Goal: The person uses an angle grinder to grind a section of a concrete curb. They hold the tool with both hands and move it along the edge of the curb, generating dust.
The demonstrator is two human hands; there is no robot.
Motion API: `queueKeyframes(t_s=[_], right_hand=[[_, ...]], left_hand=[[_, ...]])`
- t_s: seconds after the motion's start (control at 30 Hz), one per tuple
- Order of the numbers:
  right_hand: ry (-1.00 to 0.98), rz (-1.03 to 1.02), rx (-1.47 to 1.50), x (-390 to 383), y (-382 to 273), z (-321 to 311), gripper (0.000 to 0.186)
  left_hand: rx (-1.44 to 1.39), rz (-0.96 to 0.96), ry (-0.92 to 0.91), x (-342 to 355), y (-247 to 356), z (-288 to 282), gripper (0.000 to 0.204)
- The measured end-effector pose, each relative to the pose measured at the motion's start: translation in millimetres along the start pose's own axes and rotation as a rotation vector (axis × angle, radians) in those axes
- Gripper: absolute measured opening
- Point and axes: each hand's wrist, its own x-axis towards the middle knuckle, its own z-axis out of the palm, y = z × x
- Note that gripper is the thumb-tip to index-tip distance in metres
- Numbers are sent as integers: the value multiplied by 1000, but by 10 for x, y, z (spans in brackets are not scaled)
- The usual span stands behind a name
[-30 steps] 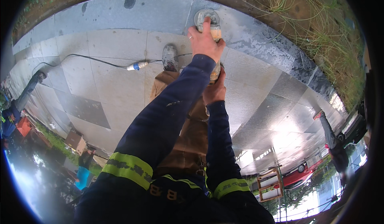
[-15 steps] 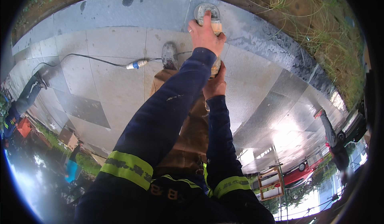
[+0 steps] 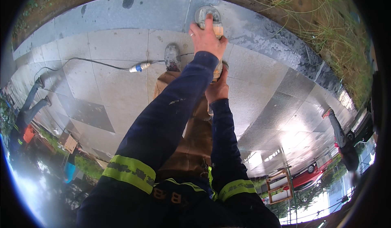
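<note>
An angle grinder (image 3: 218,31), worn orange and grey, has its round head on the grey stone kerb (image 3: 163,14) straight ahead. My left hand (image 3: 208,40) grips the front of its body from above, one finger stretched over the head. Nearer to me, my right hand (image 3: 218,90) is wrapped round the rear end of the same tool. The disc's underside against the stone is hidden. To the right of the grinder the kerb's surface is patchy, with dark wet-looking areas.
A black cable with a white and blue connector (image 3: 139,67) runs left across the paving (image 3: 122,44) beside my shoe (image 3: 172,57). Soil and dry grass (image 3: 321,32) border the kerb. People stand or walk at far left and right. A red car (image 3: 305,177) is behind on the right.
The grinder's head and both my hands have shifted slightly left and toward me, still gripping. At far left, a person's legs have moved apart in a step.
</note>
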Motion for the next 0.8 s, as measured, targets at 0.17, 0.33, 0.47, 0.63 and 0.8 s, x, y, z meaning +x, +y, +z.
queueKeyframes(t_s=[0.17,0.33,0.47,0.63,0.8], right_hand=[[32,-87,77,-11,1,-26,86],[17,-96,54,30,-16,-27,86],[58,-86,46,9,-6,-31,85],[45,-106,63,47,-29,-60,87],[26,-48,0,16,-62,-79,87]], left_hand=[[-2,-8,-9,-27,3,11,81],[-23,51,90,12,14,8,83],[4,-26,-41,1,42,23,82],[-27,87,45,26,52,46,83],[41,-109,-63,13,20,26,82]])
